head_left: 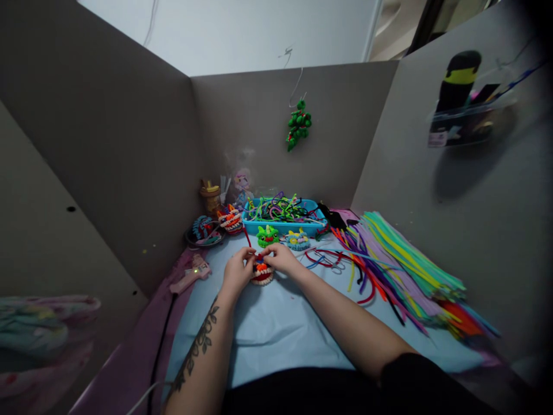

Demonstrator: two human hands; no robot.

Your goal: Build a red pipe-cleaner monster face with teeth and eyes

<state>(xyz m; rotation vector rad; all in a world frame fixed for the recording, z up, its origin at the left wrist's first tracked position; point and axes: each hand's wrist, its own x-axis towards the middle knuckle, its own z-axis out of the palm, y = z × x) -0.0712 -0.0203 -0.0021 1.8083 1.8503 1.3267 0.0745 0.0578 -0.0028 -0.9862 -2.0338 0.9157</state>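
Both hands meet over a small pipe-cleaner animal head [262, 280], red, orange and blue with a cream fringe along its lower edge. My left hand [238, 268] grips it from the left, thumb and fingers closed near its top. From the right, my right hand [281, 257] pinches at the top of the same head. A red pipe cleaner [247, 236] sticks up beside the left fingertips. What exactly lies between the fingertips is too small to tell. Just beyond stand a green pipe-cleaner head [268, 236] and a blue-and-yellow one [297, 238].
A blue tray [259, 227] of pipe-cleaner pieces stands behind. Long coloured pipe cleaners [397, 259] spread at right, with scissors [334, 264] near them. At left lie a pink glue gun [192, 274] and a dark bowl [207, 243]. Grey partitions [242, 121] enclose the table.
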